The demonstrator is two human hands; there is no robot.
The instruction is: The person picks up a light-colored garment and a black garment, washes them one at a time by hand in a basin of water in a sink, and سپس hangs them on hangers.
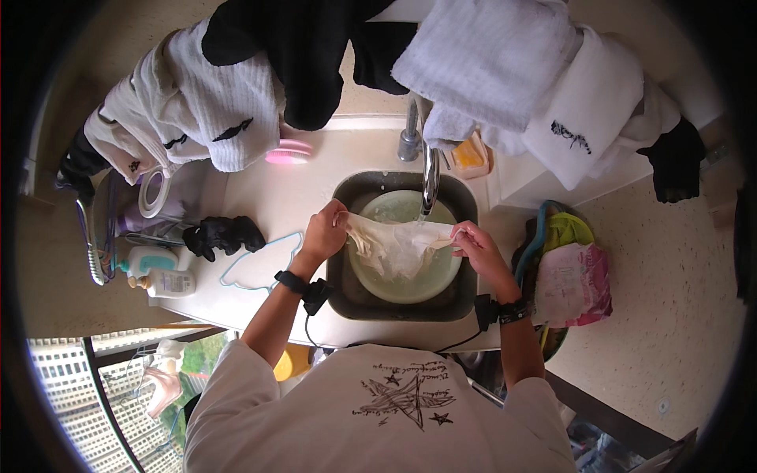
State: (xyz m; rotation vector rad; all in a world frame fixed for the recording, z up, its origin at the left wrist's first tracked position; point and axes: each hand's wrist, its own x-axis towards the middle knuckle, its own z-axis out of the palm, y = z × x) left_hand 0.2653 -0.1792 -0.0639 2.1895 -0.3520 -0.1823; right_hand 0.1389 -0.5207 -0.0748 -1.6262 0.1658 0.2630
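Observation:
A wet, thin whitish garment (396, 242) is stretched between my two hands. My left hand (327, 229) grips one upper corner, and my right hand (476, 247) pinches the opposite corner. The cloth's lower part hangs over a pale round basin (408, 294) of cloudy water, though I cannot tell how much of it is under the surface. That basin stands inside a dark sink (343, 304). Above its far right side curves a chrome faucet (430, 183), the spout ending just behind the garment's upper edge.
White and black socks (236, 112) and a white towel (485, 65) hang overhead. Left on the counter are a pink brush (288, 152), black cloth (225, 235), a blue wire hanger (251, 269) and pump bottles (170, 284). An orange soap bar (468, 155) sits behind the sink; a pink-and-white package (571, 287) hangs right.

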